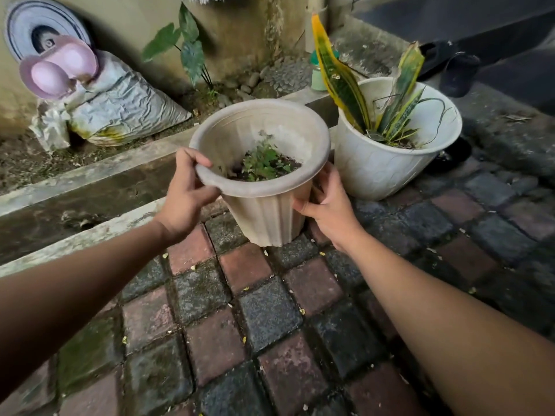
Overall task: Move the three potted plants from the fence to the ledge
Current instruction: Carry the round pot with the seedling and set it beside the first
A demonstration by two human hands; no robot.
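A beige ribbed plastic pot (pixel 264 214) with a small green seedling in dark soil is held tilted above the paving. My left hand (pixel 187 195) grips its rim, thumb over the lip. My right hand (pixel 327 205) holds the pot's right side below the rim, fingers curled behind it. Just to its right a white pot (pixel 378 172) with a yellow-edged snake plant stands on the paving by the concrete ledge (pixel 90 172).
A wet drain channel (pixel 75 202) runs between two concrete edges on the left. Beyond it lie a crumpled sack (pixel 126 106), pink pots (pixel 60 70), a leafy plant (pixel 186 46) and pebbles by a wall. Dark sandals (pixel 456 70) sit far right. Mossy paving bricks (pixel 270 319) cover the foreground.
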